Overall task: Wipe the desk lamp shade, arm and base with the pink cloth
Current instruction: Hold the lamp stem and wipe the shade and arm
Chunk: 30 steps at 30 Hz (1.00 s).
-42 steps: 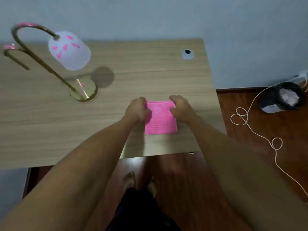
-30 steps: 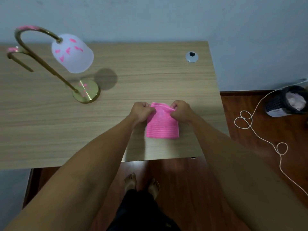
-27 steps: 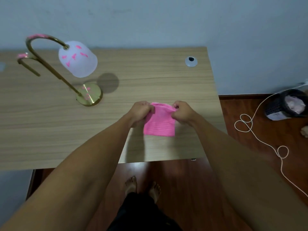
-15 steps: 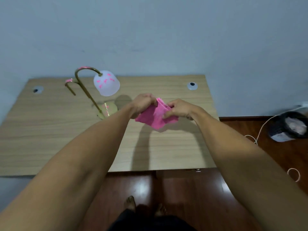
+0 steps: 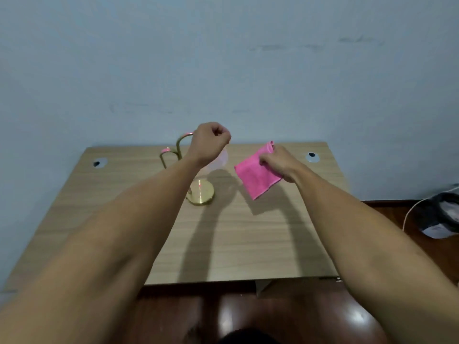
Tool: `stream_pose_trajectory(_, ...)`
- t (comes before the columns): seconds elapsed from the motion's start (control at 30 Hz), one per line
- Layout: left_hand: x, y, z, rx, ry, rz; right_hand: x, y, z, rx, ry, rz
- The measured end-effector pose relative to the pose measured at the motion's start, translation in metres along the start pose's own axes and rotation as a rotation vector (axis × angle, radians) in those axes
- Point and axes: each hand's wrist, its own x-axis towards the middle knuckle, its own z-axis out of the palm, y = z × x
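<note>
The pink cloth (image 5: 255, 178) hangs folded above the wooden desk (image 5: 248, 244), pinched at its upper edge by my right hand (image 5: 278, 162). To its left stands the desk lamp with a round brass base (image 5: 201, 194) and a curved brass arm (image 5: 180, 144) with pink marks. Its white shade (image 5: 221, 160) is mostly hidden behind my left hand (image 5: 210, 142). That hand is a closed fist right in front of the shade's top. Whether it grips the lamp I cannot tell.
Two cable grommets sit in the desk's back corners, the left grommet (image 5: 99, 163) and the right grommet (image 5: 311, 156). A black bin (image 5: 440, 214) and a white cord (image 5: 409, 212) lie on the dark wooden floor to the right. A pale wall rises behind the desk.
The view tilted up. My left hand let go of the cloth and moved left to the lamp shade. My right hand keeps the cloth and carried it up and right.
</note>
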Motion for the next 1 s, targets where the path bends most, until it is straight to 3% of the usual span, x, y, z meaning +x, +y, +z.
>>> stream_pose_trajectory(0.17,0.015,-0.025,-0.075,0.133,0.17,0.072,0.012,-0.024,0.046,0.153,0.172,0.044)
stream_pose_trajectory(0.47,0.024,-0.082,-0.115,0.343,-0.097,0.071,0.013,-0.062,0.126,0.378,0.34,-0.022)
stream_pose_trajectory(0.7,0.034,-0.101,-0.109,0.301,-0.141,0.164,0.011,-0.05,0.181,0.316,0.328,-0.25)
stream_pose_trajectory(0.9,0.038,-0.104,-0.11,0.355,-0.161,0.209,0.029,-0.052,0.177,0.471,0.394,0.013)
stream_pose_trajectory(1.0,0.038,-0.103,-0.111,0.387,-0.17,0.22,0.026,-0.05,0.18,0.36,0.398,-0.162)
